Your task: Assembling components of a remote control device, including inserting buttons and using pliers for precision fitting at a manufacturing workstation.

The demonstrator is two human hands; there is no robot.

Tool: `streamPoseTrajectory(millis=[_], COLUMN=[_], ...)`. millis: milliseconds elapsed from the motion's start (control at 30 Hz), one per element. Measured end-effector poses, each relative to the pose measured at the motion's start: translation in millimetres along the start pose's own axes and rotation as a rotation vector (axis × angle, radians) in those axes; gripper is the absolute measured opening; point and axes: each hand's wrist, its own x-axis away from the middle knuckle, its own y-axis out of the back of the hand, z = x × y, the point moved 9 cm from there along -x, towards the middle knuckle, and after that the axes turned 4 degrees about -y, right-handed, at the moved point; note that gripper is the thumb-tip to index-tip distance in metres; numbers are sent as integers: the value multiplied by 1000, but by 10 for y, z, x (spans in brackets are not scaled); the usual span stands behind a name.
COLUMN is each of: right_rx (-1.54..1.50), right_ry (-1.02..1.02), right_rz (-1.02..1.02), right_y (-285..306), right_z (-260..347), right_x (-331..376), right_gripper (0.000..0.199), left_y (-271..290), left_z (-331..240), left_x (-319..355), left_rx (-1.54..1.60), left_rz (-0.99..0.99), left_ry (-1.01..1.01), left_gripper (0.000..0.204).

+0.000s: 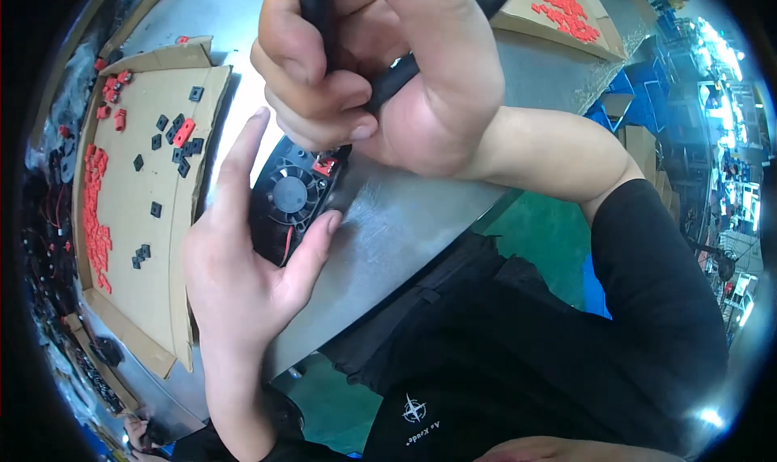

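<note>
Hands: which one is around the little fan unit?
The left hand, thumb and forefinger spread around the fan unit; the raised right hand grips a black object.

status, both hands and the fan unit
Left hand around black fan unit. Right hand gripping black rod-like object. Right hand partly hides unit's far end.

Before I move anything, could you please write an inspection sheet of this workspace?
Surface: shiny grey metal table.
Job's things: black fan unit on the table; black object, mostly hidden.
Clutter: left cardboard tray with loose red pieces and black pieces; another tray with red pieces, top right.
Hands: left hand spread beside the fan unit; right hand, fingers curled around the black object.
Cables: red wire at the fan unit.
Surroundings: green floor; blue containers at right.
</note>
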Motion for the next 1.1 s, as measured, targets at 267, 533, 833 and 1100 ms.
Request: streamPoseTrajectory(millis=[267, 533, 833, 1100], right_rx=[-185, -215, -283, -143], right_ry=[-201, -93, -36, -210], right_rz=[-173, -335, -494, -179], right_y=[79, 53, -9, 39], right_z=[-193, -115, -57, 93], right_x=[-26, -14, 187, -346], right_gripper=[67, 59, 44, 42], left_y=[-76, -74, 14, 252], left_z=[33, -38, -36, 77], left_x=[-26, -43, -8, 110], left_rx=[-165, -609, -386, -119], left_rz=[-7, -199, -148, -85], left_ry=[51, -83, -154, -105], left_gripper=[61, 73, 76, 59])
